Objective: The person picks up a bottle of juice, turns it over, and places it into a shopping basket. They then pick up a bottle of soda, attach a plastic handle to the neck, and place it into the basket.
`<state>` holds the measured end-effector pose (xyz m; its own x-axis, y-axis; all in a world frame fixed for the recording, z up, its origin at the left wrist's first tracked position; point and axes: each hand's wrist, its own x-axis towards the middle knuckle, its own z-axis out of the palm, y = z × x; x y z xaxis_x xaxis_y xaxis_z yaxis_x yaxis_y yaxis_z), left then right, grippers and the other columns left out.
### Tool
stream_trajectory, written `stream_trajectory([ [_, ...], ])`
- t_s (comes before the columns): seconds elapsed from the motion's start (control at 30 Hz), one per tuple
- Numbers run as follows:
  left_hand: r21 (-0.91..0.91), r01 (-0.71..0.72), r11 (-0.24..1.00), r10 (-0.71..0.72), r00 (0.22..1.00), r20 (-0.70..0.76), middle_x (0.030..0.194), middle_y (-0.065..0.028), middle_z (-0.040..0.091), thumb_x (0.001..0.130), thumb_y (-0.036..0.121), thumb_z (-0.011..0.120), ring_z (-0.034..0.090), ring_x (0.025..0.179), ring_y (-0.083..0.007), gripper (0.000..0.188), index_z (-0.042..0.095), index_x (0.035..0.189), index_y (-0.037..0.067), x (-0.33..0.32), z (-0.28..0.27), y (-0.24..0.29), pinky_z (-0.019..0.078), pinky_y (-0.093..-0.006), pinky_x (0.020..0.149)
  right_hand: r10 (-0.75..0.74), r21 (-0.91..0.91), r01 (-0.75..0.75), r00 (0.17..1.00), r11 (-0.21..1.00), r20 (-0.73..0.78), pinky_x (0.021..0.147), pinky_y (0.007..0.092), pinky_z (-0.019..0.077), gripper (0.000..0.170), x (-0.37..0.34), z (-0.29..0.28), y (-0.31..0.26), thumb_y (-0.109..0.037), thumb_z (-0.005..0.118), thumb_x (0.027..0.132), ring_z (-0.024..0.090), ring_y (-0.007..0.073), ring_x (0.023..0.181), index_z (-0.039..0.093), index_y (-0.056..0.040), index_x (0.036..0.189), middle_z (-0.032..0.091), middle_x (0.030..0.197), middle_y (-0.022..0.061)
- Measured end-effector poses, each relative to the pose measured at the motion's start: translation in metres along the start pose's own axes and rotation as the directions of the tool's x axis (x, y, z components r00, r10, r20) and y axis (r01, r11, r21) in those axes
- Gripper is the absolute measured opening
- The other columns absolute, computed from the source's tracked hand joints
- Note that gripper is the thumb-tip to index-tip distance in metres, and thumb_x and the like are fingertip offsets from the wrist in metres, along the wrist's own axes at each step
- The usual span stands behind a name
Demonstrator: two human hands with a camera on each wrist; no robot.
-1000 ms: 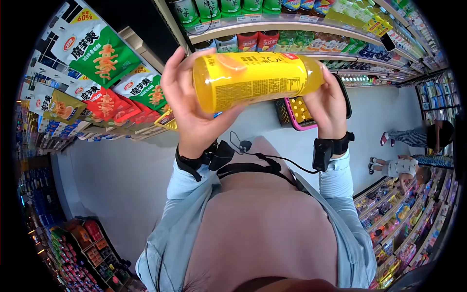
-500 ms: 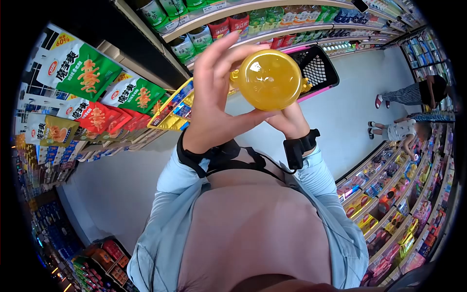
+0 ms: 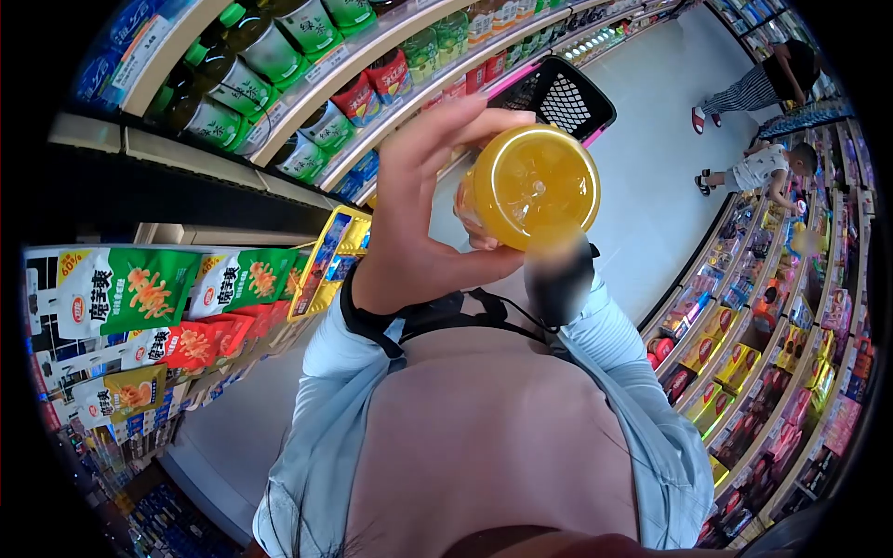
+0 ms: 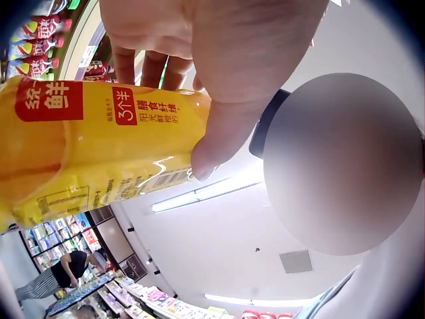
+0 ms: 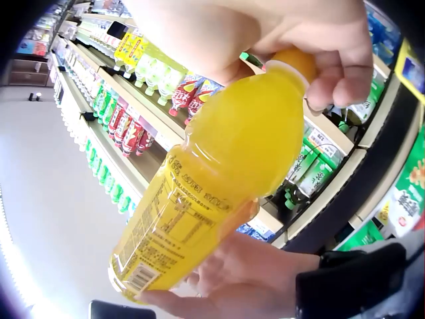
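A bottle of orange juice drink point(image 3: 538, 177) is held up before the chest, its round base facing the head camera. My left hand point(image 3: 405, 219) grips it near the base, thumb below and fingers above. In the right wrist view the bottle point(image 5: 212, 173) slants, showing the small print and barcode of its yellow label. My right hand point(image 5: 265, 30) holds the orange cap point(image 5: 295, 63) end there; the bottle mostly hides this hand in the head view. The left wrist view shows the label's red patches on the bottle point(image 4: 99, 146), with the left thumb against the base end.
Drink shelves point(image 3: 307, 121) run along the left and far side. Snack packets point(image 3: 130, 288) hang at left. A black basket with a pink edge point(image 3: 567, 102) stands beyond the bottle. Two people point(image 3: 772, 172) are by the right-hand shelves point(image 3: 744, 372).
The bottle has turned from lying sideways, label showing, to base toward the head camera. The right hand has moved behind it. The head view has swung, bringing more drink shelves in at upper left.
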<state>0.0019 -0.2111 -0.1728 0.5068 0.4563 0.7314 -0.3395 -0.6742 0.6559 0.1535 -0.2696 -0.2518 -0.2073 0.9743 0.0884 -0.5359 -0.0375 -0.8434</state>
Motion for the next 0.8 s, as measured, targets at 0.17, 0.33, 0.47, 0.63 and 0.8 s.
stream_trajectory([
  [0.17,0.065,0.055,0.996,-0.054,0.998,-0.017,0.122,-0.0214,0.048,0.057,-0.001,0.081,0.051,0.114,-0.0283,0.100,0.021,0.136,0.003,0.028,0.026,-0.032,0.0444,-0.0395,0.095,0.144,0.173,-0.107,0.964,0.979,-0.222,0.068,0.0260,0.0432,0.034,-0.002,-0.066,-0.019,-0.028,0.039,0.098,0.055,0.0128,0.084,0.049,-0.0069,0.123,0.060,0.106,0.0035],
  [0.33,0.032,0.459,0.888,-0.457,0.888,-0.055,0.118,-0.0119,0.046,0.061,-0.006,0.077,0.049,0.117,-0.0235,0.087,0.030,0.133,0.003,0.048,0.064,-0.088,0.0445,-0.0346,0.095,0.357,0.503,-0.146,0.865,0.852,-0.353,0.055,0.0244,0.0352,0.027,-0.035,-0.178,-0.049,-0.027,0.041,0.097,0.045,0.0105,0.055,0.053,-0.0076,0.111,0.058,0.075,0.0006],
  [0.47,-0.014,0.750,0.661,-0.744,0.658,0.116,0.120,-0.0102,0.047,0.069,-0.006,0.073,0.053,0.112,-0.0200,0.072,0.036,0.129,0.005,0.047,0.111,-0.159,0.0451,-0.0307,0.095,0.369,0.405,-0.191,0.825,0.894,-0.427,0.048,0.0233,0.0311,0.024,-0.069,-0.264,-0.073,-0.029,0.043,0.097,0.040,0.0090,0.048,0.053,-0.0082,0.103,0.051,0.063,0.0000],
  [0.63,-0.025,0.930,0.368,-0.894,0.361,0.266,0.120,-0.0088,0.049,0.077,0.001,0.071,0.054,0.109,-0.0164,0.060,0.040,0.128,0.005,0.032,0.167,-0.224,0.0471,-0.0287,0.092,0.547,0.456,-0.355,0.729,0.816,-0.411,0.042,0.0221,0.0274,0.026,-0.103,-0.332,-0.081,-0.031,0.041,0.097,0.034,0.0081,0.041,0.054,-0.0083,0.100,0.044,0.055,-0.0005],
  [0.8,0.120,0.935,0.334,-0.923,0.299,0.244,0.118,-0.0098,0.049,0.086,0.017,0.065,0.052,0.105,-0.0145,0.050,0.041,0.128,0.005,0.020,0.196,-0.267,0.0467,-0.0264,0.087,0.629,0.444,-0.466,0.687,0.765,-0.363,0.044,0.0243,0.0340,0.028,-0.102,-0.368,-0.086,-0.031,0.044,0.096,0.034,0.0090,0.037,0.053,-0.0047,0.099,0.042,0.051,-0.0003],
])
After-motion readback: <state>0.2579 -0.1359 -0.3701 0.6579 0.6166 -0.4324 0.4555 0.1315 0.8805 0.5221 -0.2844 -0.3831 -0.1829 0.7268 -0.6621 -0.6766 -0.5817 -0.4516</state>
